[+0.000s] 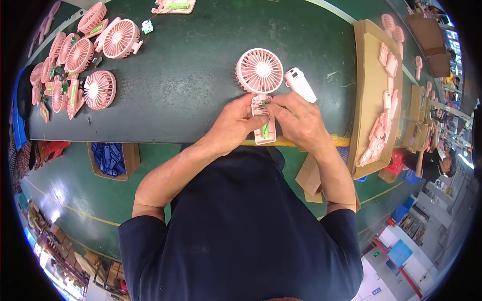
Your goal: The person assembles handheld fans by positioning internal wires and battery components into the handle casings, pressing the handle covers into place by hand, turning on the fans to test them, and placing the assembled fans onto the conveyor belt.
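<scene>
Here, the left hand clamps the open fan at the surface's near edge.
This likely steadies the handle for the right hand, its fingertips bunched at the board, grip unclear.

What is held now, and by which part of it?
A fan, by its open handle: the left hand grips it; the right hand is at its upper end.

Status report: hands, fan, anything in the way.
Left hand gripping the pink fan by its open handle. Right hand at its circuit board. White plastic piece close by, seemingly not in the way.
</scene>
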Motion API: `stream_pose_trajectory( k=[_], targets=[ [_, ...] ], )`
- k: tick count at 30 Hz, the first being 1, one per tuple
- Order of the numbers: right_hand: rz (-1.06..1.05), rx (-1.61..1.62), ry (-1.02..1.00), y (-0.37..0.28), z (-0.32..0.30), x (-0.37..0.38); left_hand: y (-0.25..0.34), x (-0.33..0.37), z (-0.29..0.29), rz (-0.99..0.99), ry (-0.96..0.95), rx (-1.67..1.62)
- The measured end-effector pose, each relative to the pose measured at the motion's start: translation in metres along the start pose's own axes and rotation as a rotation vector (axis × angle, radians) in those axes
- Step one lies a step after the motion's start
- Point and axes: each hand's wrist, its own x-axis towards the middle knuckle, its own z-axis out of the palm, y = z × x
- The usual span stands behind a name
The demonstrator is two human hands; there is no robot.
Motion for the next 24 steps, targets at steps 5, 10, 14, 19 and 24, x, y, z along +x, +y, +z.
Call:
stream_pose_trajectory(
  k=[5, 10, 14, 19, 24],
  targets=[
    [0.019, 0.001, 0.014, -0.002, 0.001, 0.000, 0.000, 0.001, 0.001, 0.013, -0.001, 0.014],
    [0.021, 0.023, -0.005, -0.005, 0.000, 0.002, 0.001, 0.000, 0.001, 0.004, -0.006, 0.030],
    [0.011, 0.059, 0.030, 0.001, 0.007, 0.001, -0.001, 0.001, -0.001, -0.001, -0.014, 0.015],
    [-0.009, 0.085, 0.086, 0.004, 0.013, -0.001, 0.004, -0.001, 0.000, 0.008, -0.003, -0.024],
    [-0.002, 0.064, 0.129, -0.002, 0.014, 0.002, 0.006, -0.003, 0.000, -0.011, 0.009, -0.114]
  ],
)
